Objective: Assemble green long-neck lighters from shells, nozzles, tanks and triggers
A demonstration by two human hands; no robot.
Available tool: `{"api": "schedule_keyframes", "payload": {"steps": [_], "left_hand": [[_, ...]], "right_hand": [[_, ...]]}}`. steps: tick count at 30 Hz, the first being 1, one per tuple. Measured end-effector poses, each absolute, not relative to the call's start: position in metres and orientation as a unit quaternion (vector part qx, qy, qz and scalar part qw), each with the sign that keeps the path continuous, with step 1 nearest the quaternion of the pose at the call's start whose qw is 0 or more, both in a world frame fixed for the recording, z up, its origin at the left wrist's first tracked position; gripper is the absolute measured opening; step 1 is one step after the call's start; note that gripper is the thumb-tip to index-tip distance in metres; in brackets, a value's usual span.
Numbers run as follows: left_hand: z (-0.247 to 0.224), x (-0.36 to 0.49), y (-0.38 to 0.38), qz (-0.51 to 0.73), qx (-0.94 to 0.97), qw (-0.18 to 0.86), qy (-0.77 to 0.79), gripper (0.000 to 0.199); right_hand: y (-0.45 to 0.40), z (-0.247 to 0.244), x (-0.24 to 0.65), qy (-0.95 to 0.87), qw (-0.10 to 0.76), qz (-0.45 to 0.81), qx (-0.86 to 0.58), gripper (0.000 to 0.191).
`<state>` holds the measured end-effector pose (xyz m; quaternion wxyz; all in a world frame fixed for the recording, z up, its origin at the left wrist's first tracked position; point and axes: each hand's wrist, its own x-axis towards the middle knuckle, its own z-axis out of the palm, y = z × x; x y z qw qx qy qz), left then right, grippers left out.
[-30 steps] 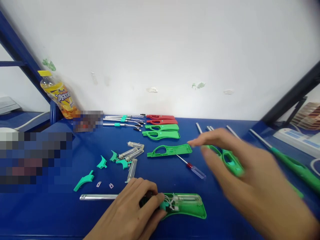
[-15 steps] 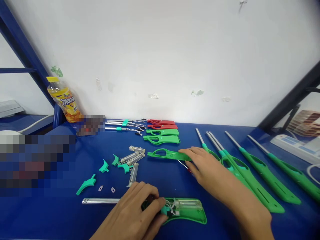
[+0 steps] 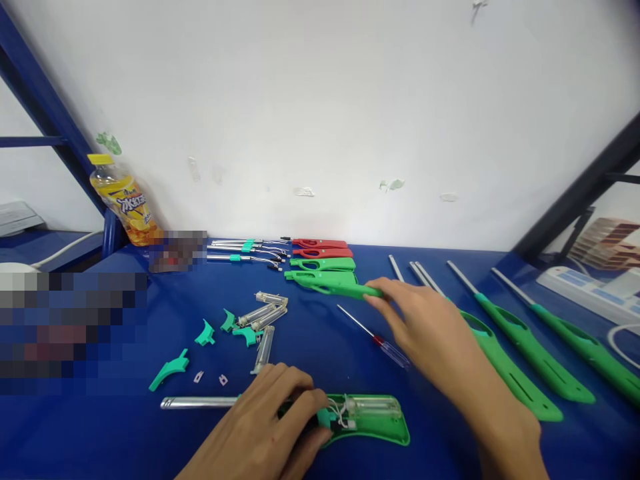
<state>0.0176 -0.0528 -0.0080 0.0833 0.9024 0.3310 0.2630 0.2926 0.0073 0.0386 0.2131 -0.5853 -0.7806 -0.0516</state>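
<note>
My left hand [image 3: 270, 420] is closed on the middle of an opened lighter [image 3: 377, 427], a long-necked one lying on the table. Its metal tube [image 3: 200, 403] points left, and a clear fuel tank [image 3: 375, 405] and white wires show in the green half shell. My fingers hide the trigger area in part. Higher up, my right hand [image 3: 410, 313] pinches the right end of a green lighter shell half [image 3: 345, 289], lifted and seen nearly edge-on. Below that hand lies a screwdriver [image 3: 373, 337] with a clear and red handle.
Clear fuel tanks [image 3: 265, 347], teal triggers [image 3: 170, 368] and tiny pink clips [image 3: 223, 379] lie left of centre. Behind them are tube assemblies [image 3: 230, 257] and red shells [image 3: 320, 244]. Several green lighters [image 3: 530, 333] lie right, near a power strip [image 3: 590, 297]. A drink bottle [image 3: 125, 203] stands back left.
My right hand has raised the green shell half up and away from me and tilted it, uncovering more of the screwdriver. My left hand keeps its hold on the opened lighter.
</note>
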Motion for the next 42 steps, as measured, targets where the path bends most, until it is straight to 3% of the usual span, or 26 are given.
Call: {"api": "schedule_keyframes", "payload": {"steps": [6,10,14,17,21,25,32,37,42], "left_hand": [[-0.006,0.018,-0.06,0.32,0.884,0.063,0.335,0.02],[0.01,0.01,-0.059,0.378,0.824,-0.07,0.417,0.037],[0.021,-0.016,-0.048,0.274,0.841,-0.156,0.439,0.055],[0.021,-0.034,-0.043,0.216,0.882,-0.134,0.397,0.06],[0.02,-0.04,-0.043,0.232,0.878,-0.132,0.397,0.049],[0.019,-0.04,-0.043,0.226,0.884,-0.125,0.389,0.055],[0.017,-0.029,-0.045,0.207,0.911,-0.041,0.354,0.056],[0.016,-0.023,-0.049,0.164,0.913,-0.015,0.374,0.047],[0.012,-0.02,-0.051,0.156,0.912,0.034,0.378,0.036]], "right_hand": [[-0.01,0.061,0.287,-0.73,0.387,0.066,-0.559,0.032],[-0.021,0.071,0.294,-0.751,0.32,0.154,-0.557,0.035],[-0.036,0.074,0.305,-0.766,0.276,0.209,-0.542,0.036],[-0.044,0.072,0.312,-0.766,0.268,0.199,-0.55,0.037],[-0.042,0.072,0.312,-0.764,0.259,0.203,-0.555,0.04],[-0.038,0.067,0.314,-0.779,0.235,0.196,-0.547,0.043],[-0.047,0.044,0.314,-0.856,0.114,0.104,-0.494,0.034],[-0.051,0.046,0.294,-0.889,0.101,0.017,-0.447,0.035],[-0.052,0.043,0.29,-0.893,0.092,0.047,-0.438,0.03]]}}
